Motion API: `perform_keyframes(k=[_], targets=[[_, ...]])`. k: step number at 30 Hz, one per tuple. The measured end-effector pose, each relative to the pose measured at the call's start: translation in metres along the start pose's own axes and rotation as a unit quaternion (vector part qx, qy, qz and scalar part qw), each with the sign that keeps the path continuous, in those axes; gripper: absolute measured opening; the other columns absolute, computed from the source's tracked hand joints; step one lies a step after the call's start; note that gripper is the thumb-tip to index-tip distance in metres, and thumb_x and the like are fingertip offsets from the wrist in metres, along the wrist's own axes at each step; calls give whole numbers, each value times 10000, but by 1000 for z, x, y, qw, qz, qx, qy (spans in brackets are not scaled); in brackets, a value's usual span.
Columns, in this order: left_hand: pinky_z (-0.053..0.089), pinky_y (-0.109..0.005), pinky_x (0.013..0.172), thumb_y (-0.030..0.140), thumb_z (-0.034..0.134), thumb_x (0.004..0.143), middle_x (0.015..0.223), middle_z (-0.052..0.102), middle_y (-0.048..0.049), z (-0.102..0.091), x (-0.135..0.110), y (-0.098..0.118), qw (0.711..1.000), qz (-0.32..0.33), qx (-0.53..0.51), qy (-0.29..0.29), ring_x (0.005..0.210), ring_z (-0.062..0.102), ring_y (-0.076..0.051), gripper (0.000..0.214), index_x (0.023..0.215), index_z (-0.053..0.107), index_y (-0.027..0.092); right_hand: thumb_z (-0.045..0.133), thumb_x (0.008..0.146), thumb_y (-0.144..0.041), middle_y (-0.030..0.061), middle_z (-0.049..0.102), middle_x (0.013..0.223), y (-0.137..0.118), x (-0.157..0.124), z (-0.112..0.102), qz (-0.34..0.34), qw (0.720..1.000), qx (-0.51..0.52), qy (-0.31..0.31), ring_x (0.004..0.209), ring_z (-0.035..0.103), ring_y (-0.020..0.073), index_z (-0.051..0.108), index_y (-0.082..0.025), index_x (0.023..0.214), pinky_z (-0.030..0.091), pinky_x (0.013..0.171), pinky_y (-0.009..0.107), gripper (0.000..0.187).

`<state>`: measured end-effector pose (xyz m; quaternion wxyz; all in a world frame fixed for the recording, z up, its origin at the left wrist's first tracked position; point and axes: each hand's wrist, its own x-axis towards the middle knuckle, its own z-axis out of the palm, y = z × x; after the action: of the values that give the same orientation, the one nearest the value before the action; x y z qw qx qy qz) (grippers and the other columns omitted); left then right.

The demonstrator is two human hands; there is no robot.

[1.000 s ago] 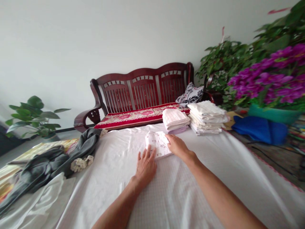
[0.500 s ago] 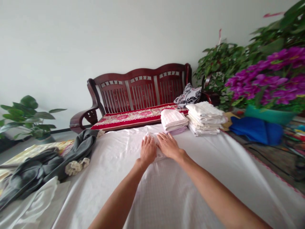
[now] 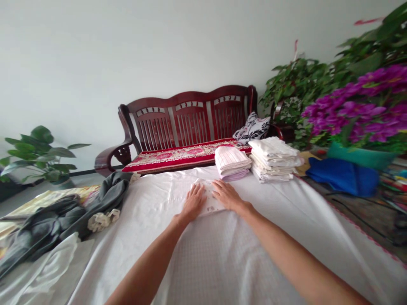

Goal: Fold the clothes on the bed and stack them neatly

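A small folded white cloth with a faint dark print [image 3: 210,202] lies flat on the white sheet [image 3: 222,262]. My left hand [image 3: 193,200] rests palm down on its left side, fingers stretched forward. On its right side lies my right hand [image 3: 227,195], also flat with fingers extended. Part of the folded cloth is hidden under both hands. Just beyond my right hand stands a stack of folded pink-striped cloths [image 3: 232,161]. To the right of that is a taller pile of folded white cloths [image 3: 273,159].
A dark red wooden bench [image 3: 187,118] with a patterned cushion [image 3: 252,128] stands behind the covered surface. Grey clothing [image 3: 47,224] is heaped at left. Beyond the right edge are a blue cloth [image 3: 343,174], black cables and purple flowers [image 3: 356,103] in a teal pot.
My hands have spread apart across the folded cloth, the left moving left and slightly nearer, the right slightly to the right. More of the printed cloth shows between them.
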<state>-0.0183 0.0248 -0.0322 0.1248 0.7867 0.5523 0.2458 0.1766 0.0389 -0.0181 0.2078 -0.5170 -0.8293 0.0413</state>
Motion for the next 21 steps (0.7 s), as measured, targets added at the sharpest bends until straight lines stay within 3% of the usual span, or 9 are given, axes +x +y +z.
perform_keyframes(k=[4,7,10,13,18,21], targets=[[443,-428,1090,195,472,926,1441,555,-154,-23,-12,-24,980,-97,-133,110,1289,565,-252,473,1392,541,156,391,989,-329,120,550,1442,7,-5,-10,45,998,33,22,1337,482,204,545,-158,1366,361,1114,323,441],[505,-379,988,119,475,888,1288,665,-148,-37,-34,-35,969,-167,-140,116,1087,676,-224,421,1284,618,129,390,990,-358,153,565,1409,9,-17,-16,86,995,31,41,1323,493,236,524,-135,1365,374,1090,348,457],[472,-347,1009,111,467,890,1228,693,-123,-44,-60,-32,982,-158,-59,85,1122,646,-215,393,1235,653,140,396,991,-373,154,619,1325,9,-30,-20,136,989,13,49,1266,531,252,546,-144,1323,385,1057,356,430],[430,-391,1045,214,481,929,1272,664,-112,-45,-77,-17,984,-164,37,52,1196,591,-260,358,1231,671,188,375,1007,-404,123,669,1225,7,-38,-22,163,985,-21,55,1214,549,245,620,-178,1183,366,1052,348,376],[352,-450,1110,318,432,977,1390,577,-108,-41,-84,6,976,-188,97,48,1330,471,-290,365,1243,668,236,352,1023,-410,101,709,1023,5,-44,-27,147,986,-64,47,1111,583,224,679,-192,911,308,1097,343,409],[306,-455,1147,319,410,987,1433,543,-106,-37,-84,8,975,-190,104,46,1405,383,-297,380,1263,657,231,361,1022,-386,94,713,991,2,-43,-30,135,987,-74,47,1085,595,208,691,-190,870,289,1111,325,413]])
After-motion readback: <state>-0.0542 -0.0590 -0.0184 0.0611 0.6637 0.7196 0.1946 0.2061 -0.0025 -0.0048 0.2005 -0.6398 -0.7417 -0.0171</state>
